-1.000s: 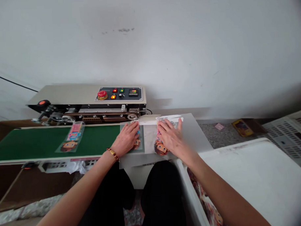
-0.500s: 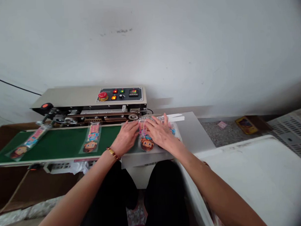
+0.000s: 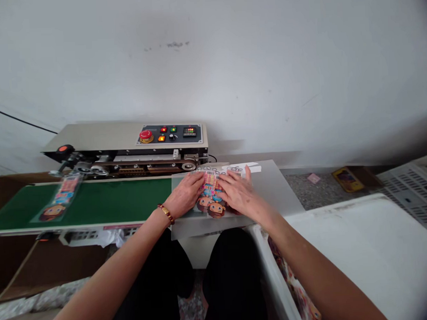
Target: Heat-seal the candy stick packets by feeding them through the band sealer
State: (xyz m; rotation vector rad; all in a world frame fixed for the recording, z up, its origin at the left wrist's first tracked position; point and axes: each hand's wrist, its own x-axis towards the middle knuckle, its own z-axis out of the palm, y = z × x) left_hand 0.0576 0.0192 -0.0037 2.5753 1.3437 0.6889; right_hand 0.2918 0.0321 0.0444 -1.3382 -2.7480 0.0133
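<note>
Several clear packets with pink and blue print and a cartoon face lie overlapping on a pale sheet right of the green belt. My left hand rests on their left edge, its fingers stretched out. Across their right part lies my right hand, fingers spread and thumb raised. Metal rings show along the packets' top edge. Another packet lies slanted on the left part of the green conveyor belt.
Behind the belt stands a sealing machine with a red stop button and lit display. At right are a white surface and a white container holding more packets. A white crate stands far right.
The belt's packets have moved left, and only one remains in view there. Under my hands the packets are spread differently, with two faces now showing. My left hand has shifted slightly right.
</note>
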